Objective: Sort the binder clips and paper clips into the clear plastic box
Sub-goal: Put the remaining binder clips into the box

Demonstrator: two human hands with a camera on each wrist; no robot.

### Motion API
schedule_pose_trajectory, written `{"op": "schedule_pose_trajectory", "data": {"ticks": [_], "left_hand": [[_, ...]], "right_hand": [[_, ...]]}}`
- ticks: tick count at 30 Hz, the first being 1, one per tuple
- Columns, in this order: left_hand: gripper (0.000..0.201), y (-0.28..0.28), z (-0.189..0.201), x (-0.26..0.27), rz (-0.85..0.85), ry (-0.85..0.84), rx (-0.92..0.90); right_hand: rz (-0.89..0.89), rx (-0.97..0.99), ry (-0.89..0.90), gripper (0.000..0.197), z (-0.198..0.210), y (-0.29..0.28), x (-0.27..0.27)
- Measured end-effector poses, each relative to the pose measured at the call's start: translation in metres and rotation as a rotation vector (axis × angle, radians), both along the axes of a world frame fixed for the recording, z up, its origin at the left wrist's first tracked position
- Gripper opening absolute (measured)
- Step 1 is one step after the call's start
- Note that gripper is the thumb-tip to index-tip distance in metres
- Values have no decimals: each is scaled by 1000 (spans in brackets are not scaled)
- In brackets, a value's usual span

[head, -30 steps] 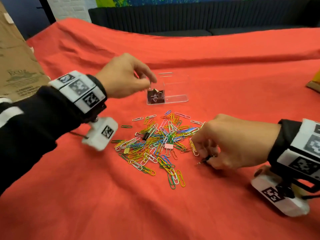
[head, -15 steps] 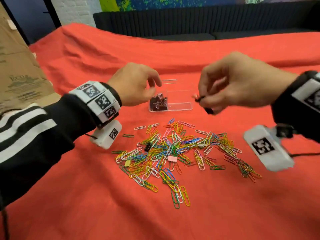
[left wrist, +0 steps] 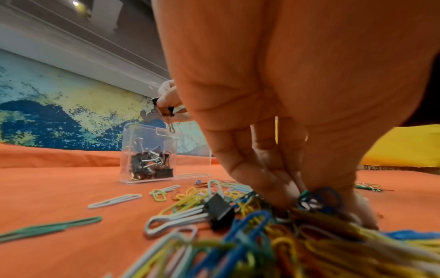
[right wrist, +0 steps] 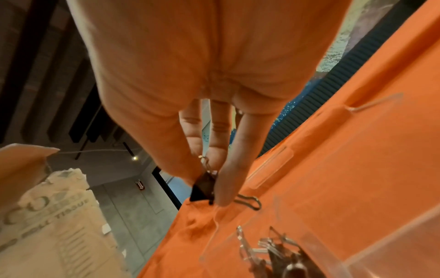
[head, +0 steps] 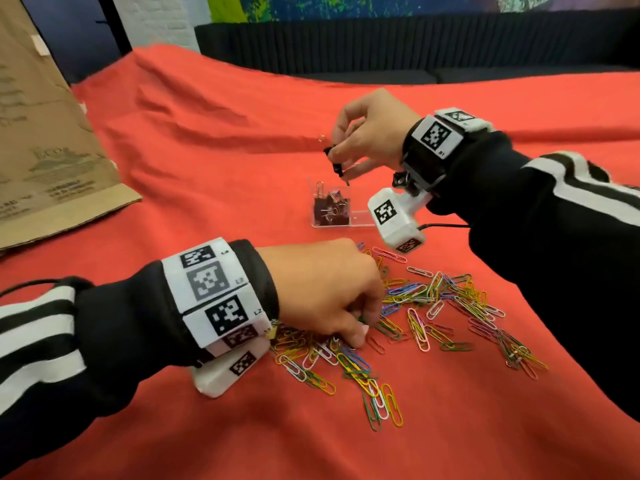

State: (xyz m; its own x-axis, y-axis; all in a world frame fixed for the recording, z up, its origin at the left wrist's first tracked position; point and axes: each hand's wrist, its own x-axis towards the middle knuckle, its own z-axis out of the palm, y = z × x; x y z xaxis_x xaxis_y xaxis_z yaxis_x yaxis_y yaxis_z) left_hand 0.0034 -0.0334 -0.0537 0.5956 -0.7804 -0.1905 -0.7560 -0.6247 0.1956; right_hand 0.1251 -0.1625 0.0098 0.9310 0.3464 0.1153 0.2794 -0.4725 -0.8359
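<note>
A clear plastic box [head: 360, 216] stands on the red cloth, its left compartment holding several black binder clips [head: 329, 207]. Just above it my right hand [head: 341, 157] pinches black binder clips [head: 337, 168]; the right wrist view shows my thumb and fingers on a black binder clip [right wrist: 202, 188] over the box [right wrist: 321, 216]. My left hand [head: 356, 336] reaches down into the pile of coloured paper clips [head: 433, 306], fingertips pinched together among the paper clips [left wrist: 319, 197]. A black binder clip [left wrist: 220, 206] lies in the pile just left of those fingers.
A brown cardboard box [head: 45, 133] stands at the far left on the cloth [head: 207, 133]. A dark couch [head: 381, 46] runs behind the table. Something yellow [left wrist: 404, 146] lies at the right.
My right hand rose from the pile with binder clips and moved over the box. My left hand left the box and came down into the paper clips.
</note>
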Motion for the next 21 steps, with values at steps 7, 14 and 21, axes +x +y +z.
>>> {"op": "schedule_pose_trajectory", "data": {"ticks": [7, 14, 21], "left_hand": [[15, 14, -2, -4, -12, -5, -86], [14, 17, 6, -7, 5, -148, -229], [34, 5, -2, -20, -8, -134, -44]], "right_hand": [[-65, -133, -129, 17, -7, 16, 12], [-104, -450, -310, 18, -4, 20, 6], [-97, -514, -291, 7, -4, 12, 5]]}}
